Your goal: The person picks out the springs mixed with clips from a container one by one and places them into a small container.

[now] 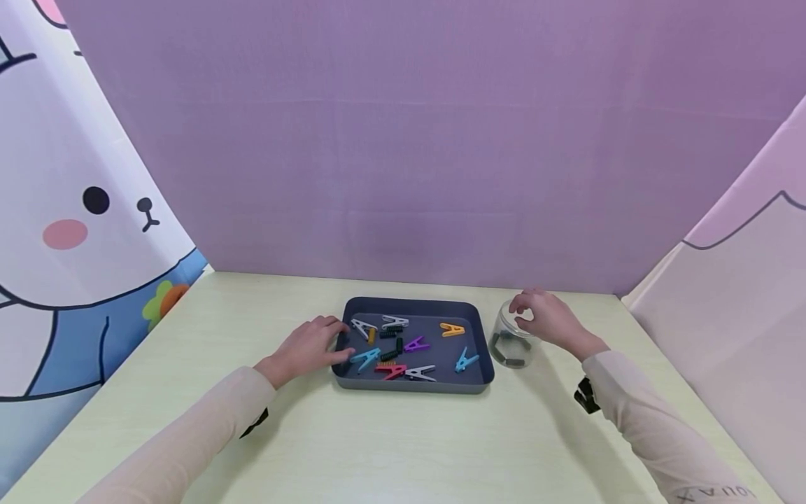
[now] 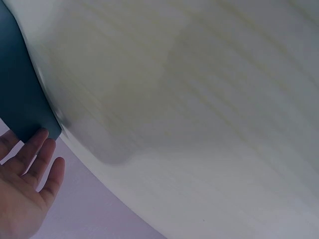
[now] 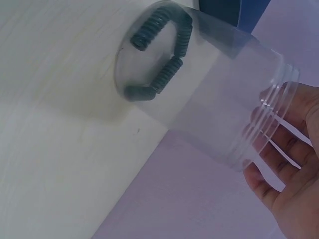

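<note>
A shallow dark grey tray (image 1: 441, 387) holds spring clips in several colours, among them a yellow clip (image 1: 452, 330) and a purple clip (image 1: 416, 344). Short dark ribbed coils (image 1: 399, 345) and yellow ones lie among them. My left hand (image 1: 313, 348) rests at the tray's left wall, fingertips touching it, fingers loosely extended. Right of the tray stands a clear jar (image 3: 214, 84), upright, with several dark ribbed coils (image 3: 167, 74) at its bottom. At the jar's mouth is my right hand (image 1: 550, 322), fingers spread at the threaded rim; nothing shows between them.
Everything stands on a pale wooden table (image 1: 403, 448). A purple cloth (image 1: 403, 140) hangs behind its far edge. Printed cloths with cartoon shapes hang at the left (image 1: 113, 245) and right (image 1: 743, 280). The jar stands close to the tray's right wall.
</note>
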### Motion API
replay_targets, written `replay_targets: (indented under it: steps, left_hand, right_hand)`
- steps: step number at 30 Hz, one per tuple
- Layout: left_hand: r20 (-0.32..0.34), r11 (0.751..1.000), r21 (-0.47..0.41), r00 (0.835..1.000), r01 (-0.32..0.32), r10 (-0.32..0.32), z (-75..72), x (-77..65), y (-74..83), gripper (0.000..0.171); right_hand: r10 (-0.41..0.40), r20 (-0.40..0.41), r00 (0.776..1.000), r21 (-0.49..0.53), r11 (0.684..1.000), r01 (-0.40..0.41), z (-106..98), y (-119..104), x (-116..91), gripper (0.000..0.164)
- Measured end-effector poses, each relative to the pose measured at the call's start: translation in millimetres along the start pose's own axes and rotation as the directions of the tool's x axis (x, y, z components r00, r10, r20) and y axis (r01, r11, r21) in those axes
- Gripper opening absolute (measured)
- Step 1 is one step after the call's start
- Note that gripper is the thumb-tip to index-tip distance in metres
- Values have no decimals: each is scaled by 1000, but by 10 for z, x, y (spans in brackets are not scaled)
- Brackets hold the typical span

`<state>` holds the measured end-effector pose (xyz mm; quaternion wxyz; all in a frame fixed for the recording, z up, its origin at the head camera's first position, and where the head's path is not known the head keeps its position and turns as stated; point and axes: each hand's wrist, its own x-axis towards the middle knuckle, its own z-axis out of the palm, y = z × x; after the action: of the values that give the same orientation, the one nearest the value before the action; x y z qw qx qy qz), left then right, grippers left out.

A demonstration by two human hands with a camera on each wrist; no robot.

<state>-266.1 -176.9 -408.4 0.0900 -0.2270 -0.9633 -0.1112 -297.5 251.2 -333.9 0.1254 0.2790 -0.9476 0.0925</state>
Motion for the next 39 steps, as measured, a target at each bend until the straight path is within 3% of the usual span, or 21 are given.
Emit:
replay_targets:
  steps: [13,19,27,39]
  left_hand:
    - [7,1000,0,1000,6,-6,-1,-6,5,48]
    - [10,1000,-3,1000,9,-9,1,-6,3,48]
    - [8,1000,-14,1000,7,-7,5,0,-1,47]
    - [1,1000,-15,1000,4,-4,14,4,-9,47]
  right_hand:
    - [-39,-23,999,-15,999,39,-142,-179,116,13]
    - [-96,-36,995,-35,995,95,-171,-345,182,16]
    - [-200,-33,979,-49,979,198,-52,-526,258,16]
    - [-222,88,971,-40,973,226,187,-829,341,20]
